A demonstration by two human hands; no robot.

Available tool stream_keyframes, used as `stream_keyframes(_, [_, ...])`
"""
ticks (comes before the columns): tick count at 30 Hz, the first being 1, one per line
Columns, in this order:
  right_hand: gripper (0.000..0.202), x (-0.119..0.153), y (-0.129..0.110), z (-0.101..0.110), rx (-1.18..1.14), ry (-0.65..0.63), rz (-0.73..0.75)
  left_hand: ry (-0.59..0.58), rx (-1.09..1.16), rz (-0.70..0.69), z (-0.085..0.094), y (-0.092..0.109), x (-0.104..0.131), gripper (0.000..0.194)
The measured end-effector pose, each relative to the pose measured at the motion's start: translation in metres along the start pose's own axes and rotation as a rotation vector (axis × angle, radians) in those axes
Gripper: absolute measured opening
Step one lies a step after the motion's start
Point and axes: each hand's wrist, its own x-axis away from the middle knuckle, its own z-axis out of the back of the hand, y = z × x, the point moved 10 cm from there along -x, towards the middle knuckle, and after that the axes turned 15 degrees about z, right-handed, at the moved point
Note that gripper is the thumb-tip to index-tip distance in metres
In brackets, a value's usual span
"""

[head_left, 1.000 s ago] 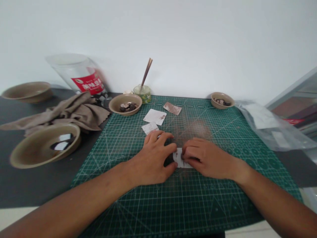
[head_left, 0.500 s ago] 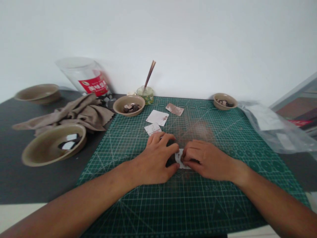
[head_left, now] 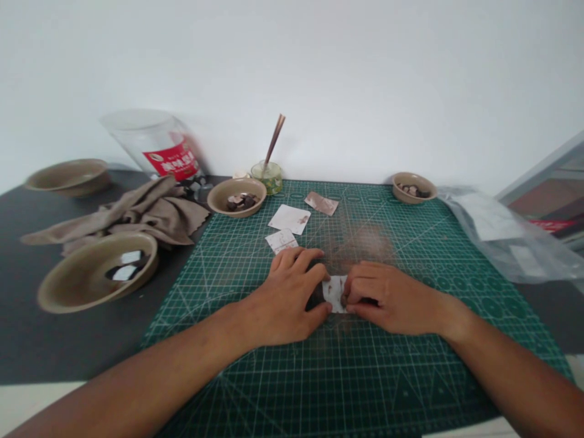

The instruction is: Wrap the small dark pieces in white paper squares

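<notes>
A small white paper [head_left: 335, 293] with brown smudges lies on the green cutting mat [head_left: 274, 395] between my hands. My left hand [head_left: 292, 295] is open, its thumb and a fingertip apart at the left corners of this paper. Closed in a pinch, my right hand [head_left: 387, 298] rests at the paper's right side. A small dark brown piece [head_left: 344, 300] shows at its fingertips, mostly hidden by them. Beyond my left hand are a lined paper piece [head_left: 280, 241], a larger white paper [head_left: 289, 219] and a brown-stained paper [head_left: 322, 203].
Bowls with dark pieces stand at back left [head_left: 237, 210], back right [head_left: 406, 198] and near left [head_left: 68, 298]. Another bowl [head_left: 68, 182], a brown cloth [head_left: 137, 210], a clear jar [head_left: 137, 137], a cup with sticks [head_left: 269, 182] and a plastic bag [head_left: 483, 243] lie around.
My right hand has slid slightly right, and more of the small paper shows between my hands. The left hand stays nearly in place. The view has shifted slightly.
</notes>
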Motion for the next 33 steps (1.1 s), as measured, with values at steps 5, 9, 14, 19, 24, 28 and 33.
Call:
stream_keyframes(5, [0.008,-0.01,0.0,0.002,0.048,0.026,0.016,-0.014,-0.018,-0.012,-0.001,0.002,-0.001,0.024])
stream_keyframes(9, [0.01,-0.007,0.005,0.007,0.088,0.015,-0.031,-0.014,-0.026,-0.001,-0.002,0.0,-0.001,0.027])
stream_keyframes(14, [0.009,-0.006,-0.003,0.003,0.025,-0.003,0.027,-0.019,-0.016,0.003,-0.001,-0.001,-0.001,0.027])
stream_keyframes(19, [0.011,-0.01,0.001,0.003,0.085,0.024,0.002,-0.009,-0.028,0.002,0.0,0.0,-0.001,0.027])
stream_keyframes(24, [0.01,-0.011,-0.006,-0.002,0.047,0.015,0.044,-0.02,-0.017,-0.007,-0.002,0.0,0.0,0.024])
stream_keyframes(28, [0.012,-0.006,0.001,0.002,0.055,0.032,-0.04,-0.01,-0.011,-0.004,-0.001,-0.001,-0.001,0.029])
stream_keyframes(33, [0.009,-0.008,0.003,0.001,0.066,0.025,-0.023,-0.016,-0.014,-0.009,-0.002,0.001,-0.001,0.028])
